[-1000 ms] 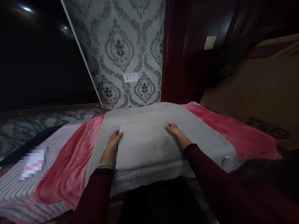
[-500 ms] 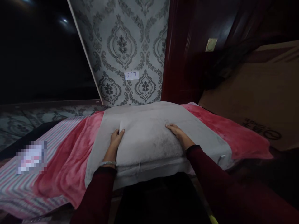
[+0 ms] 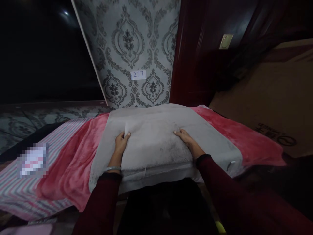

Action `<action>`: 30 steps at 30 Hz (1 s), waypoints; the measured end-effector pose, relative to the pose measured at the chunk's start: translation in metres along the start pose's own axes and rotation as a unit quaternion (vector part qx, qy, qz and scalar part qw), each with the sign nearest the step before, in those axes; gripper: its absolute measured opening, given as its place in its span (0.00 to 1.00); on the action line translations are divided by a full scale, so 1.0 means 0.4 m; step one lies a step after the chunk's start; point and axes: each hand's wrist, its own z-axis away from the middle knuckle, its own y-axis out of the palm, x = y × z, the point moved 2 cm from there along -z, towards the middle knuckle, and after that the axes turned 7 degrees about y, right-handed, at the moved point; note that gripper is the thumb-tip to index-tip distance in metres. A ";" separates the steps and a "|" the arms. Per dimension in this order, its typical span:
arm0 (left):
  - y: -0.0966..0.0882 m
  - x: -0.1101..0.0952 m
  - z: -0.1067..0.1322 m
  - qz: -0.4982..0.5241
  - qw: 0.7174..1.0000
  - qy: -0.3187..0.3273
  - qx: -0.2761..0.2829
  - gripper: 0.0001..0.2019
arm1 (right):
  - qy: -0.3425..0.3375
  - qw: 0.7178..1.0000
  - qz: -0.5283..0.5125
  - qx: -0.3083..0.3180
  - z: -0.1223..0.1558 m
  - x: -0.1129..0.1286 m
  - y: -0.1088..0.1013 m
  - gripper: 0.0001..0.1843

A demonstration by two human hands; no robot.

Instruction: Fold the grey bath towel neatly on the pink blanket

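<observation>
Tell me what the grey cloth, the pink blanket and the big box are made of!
Grey cloth: probably plush, matt, with smudgy nap.
Pink blanket: likely fleece, soft sheen along rounded folds.
Big box: likely cardboard, dull brown with dark print.

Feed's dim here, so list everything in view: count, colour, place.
Fuzzy cloth: 1, grey, between the hands
Larger cloth: 1, grey, beneath it
Blanket: count unclear, pink, left and right
Striped cloth: 1, multicoloured, left
Pixelated item: 1, whitish, on stripes
Screen: 1, black, upper left
Wallpaper: 1, grey, behind
Label "277": 1, white, on wallpaper
Panel: 1, dark red, beside wallpaper
Plate: 1, gold, on panel
Carton: 1, brown, right
Blurred item: 1, pinkish, bottom left
Sliver: 1, yellow, bottom edge
Bracelet: 1, pale, left wrist
Legwear: 1, black, bottom centre
Sleeves: 2, dark red, both arms
Left hand: 1, bare, fuzzy cloth's left edge
Right hand: 1, bare, its right side
</observation>
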 end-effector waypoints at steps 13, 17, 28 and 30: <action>-0.003 0.014 -0.011 -0.053 0.997 -0.029 0.039 0.28 | 0.014 1.000 -0.007 0.008 0.013 0.007 -0.009 0.15; -0.005 0.019 -0.013 -0.030 0.998 -0.029 0.037 0.27 | -0.025 1.000 -0.003 0.003 0.015 0.004 -0.003 0.21; -0.008 -0.046 -0.070 0.007 0.996 -0.055 0.063 0.22 | -0.011 0.995 0.074 -0.062 0.022 0.112 0.012 0.20; -0.024 -0.071 -0.095 0.011 0.994 -0.066 0.086 0.22 | -0.024 0.996 0.053 -0.074 0.010 0.129 0.007 0.24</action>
